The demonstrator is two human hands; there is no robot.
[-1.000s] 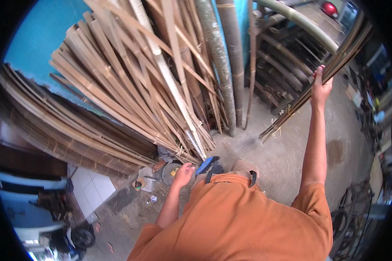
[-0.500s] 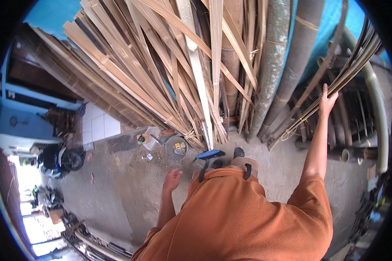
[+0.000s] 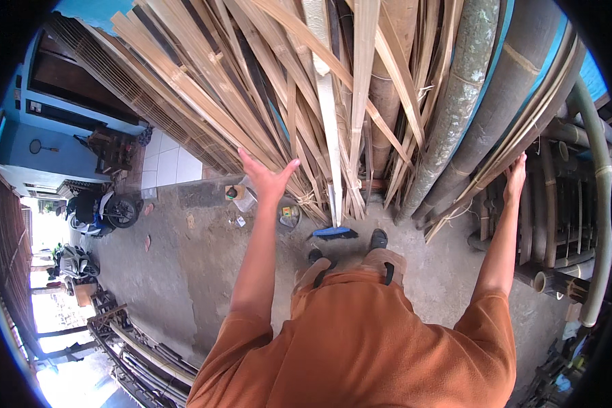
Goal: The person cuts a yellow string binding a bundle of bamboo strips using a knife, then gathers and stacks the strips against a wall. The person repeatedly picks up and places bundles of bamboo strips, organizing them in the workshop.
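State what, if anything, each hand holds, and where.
Left hand: nothing. Right hand is at long, thin brown bamboo strips, partway along; grip cannot be told.

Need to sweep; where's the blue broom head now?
The blue broom head is on the floor near the head view's centre, ahead of the left shoe and left of the right shoe.

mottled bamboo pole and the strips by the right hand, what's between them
Head view: a thick grey-brown bamboo pole stands between mottled pole and bamboo strips, with blue wall behind.
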